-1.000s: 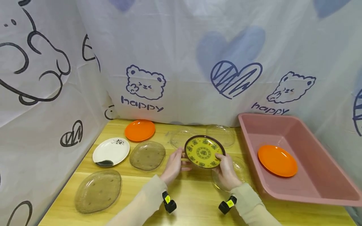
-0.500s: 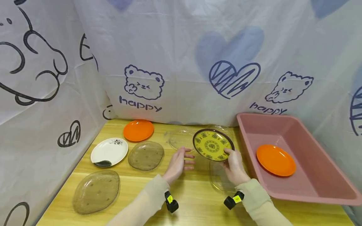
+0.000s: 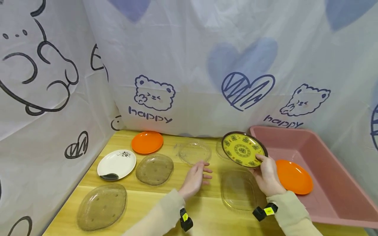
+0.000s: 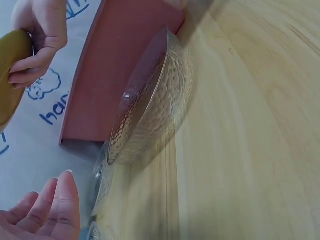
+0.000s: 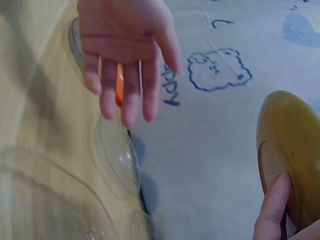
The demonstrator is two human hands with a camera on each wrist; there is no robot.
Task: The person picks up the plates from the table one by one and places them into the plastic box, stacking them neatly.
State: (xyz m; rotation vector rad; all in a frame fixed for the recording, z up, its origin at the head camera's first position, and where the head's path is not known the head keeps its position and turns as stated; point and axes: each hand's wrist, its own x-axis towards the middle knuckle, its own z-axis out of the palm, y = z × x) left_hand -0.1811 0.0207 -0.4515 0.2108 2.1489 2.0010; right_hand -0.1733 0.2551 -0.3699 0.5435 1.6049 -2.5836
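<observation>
My right hand (image 3: 266, 175) grips a yellow patterned plate (image 3: 240, 149) with a dark brown rim, thumb on its face and fingers beneath. The plate is raised and tilted at the left wall of the pink basin (image 3: 295, 139). Its plain mustard underside (image 5: 295, 145) shows in the right wrist view. My left hand (image 3: 195, 178) holds nothing; its fingers are extended and spread over the table. Under and left of the right hand lies a clear square glass plate (image 3: 237, 190). Just beyond the left hand is a clear round glass plate (image 3: 193, 151).
Inside the basin lies an orange plate (image 3: 295, 177). On the left of the wooden table are another orange plate (image 3: 147, 142), a white plate (image 3: 116, 162) and two brownish glass plates, one nearer (image 3: 101, 206) and one farther (image 3: 154, 168). A patterned cloth (image 3: 189, 65) hangs behind.
The left hand has let go of the yellow plate. My right hand has carried the plate rightward to the basin's edge, uncovering the clear glass plates.
</observation>
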